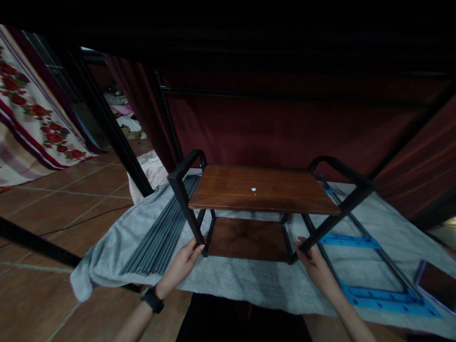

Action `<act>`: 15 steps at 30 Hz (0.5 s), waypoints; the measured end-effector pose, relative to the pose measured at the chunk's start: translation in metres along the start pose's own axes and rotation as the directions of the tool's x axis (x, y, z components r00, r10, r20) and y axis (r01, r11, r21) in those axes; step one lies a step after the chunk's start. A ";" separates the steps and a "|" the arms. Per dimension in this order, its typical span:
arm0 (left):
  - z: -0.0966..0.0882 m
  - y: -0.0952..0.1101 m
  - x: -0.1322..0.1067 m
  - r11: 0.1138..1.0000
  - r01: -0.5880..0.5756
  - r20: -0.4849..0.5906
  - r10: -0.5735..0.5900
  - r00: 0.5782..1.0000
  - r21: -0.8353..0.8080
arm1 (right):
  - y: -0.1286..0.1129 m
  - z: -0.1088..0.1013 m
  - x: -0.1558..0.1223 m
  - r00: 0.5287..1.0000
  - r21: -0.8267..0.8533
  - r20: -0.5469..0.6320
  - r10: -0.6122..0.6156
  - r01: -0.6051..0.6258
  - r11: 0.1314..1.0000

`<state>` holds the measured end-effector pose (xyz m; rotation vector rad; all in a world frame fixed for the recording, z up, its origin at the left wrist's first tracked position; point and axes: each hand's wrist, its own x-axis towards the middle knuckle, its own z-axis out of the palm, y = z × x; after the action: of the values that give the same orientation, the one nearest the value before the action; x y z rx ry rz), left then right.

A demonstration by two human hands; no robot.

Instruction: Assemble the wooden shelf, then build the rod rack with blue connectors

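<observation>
Your two hands are well apart, each closed on the rack (263,202): your left hand (182,260) grips the lower front of its left side, and your right hand (315,266) grips the matching spot on the right. The rack sits in front of you on the grey cloth (245,282), between the bundle of dark grey rods (162,228) on your left and the frame with blue connectors (386,301) on your right. Whether its whole base rests flat, you cannot tell from here.

Expect it to be stiff and moderately light, not fragile, though the smooth boards would likely be slippery under the fingers. The metal sides look like the surest hold; the curved tops should serve as handles, and taking both sides evenly should stop it twisting. The cloth beneath looks soft and may ruck up if you drag it.

It has two tiers: a reddish-brown, wood-grained upper board (228,190) and a darker lower board (249,240), set in black metal side frames (183,197). A small white mark (253,189) shows near the middle of the top.
</observation>
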<state>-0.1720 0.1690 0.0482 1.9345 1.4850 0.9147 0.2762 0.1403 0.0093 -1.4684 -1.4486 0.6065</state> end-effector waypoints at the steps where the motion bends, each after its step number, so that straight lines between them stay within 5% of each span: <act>1: 0.000 -0.003 0.000 1.000 0.005 -0.002 -0.005 1.000 0.003 | -0.001 0.001 -0.001 1.000 0.002 0.003 0.004 -0.004 1.000; 15: 0.004 -0.005 0.002 1.000 0.015 -0.017 -0.015 1.000 -0.015 | 0.007 0.009 -0.003 0.999 0.026 -0.033 -0.025 0.026 0.999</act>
<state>-0.1719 0.1719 0.0422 1.9071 1.4959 0.9354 0.2706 0.1407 -0.0015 -1.4315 -1.4270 0.5815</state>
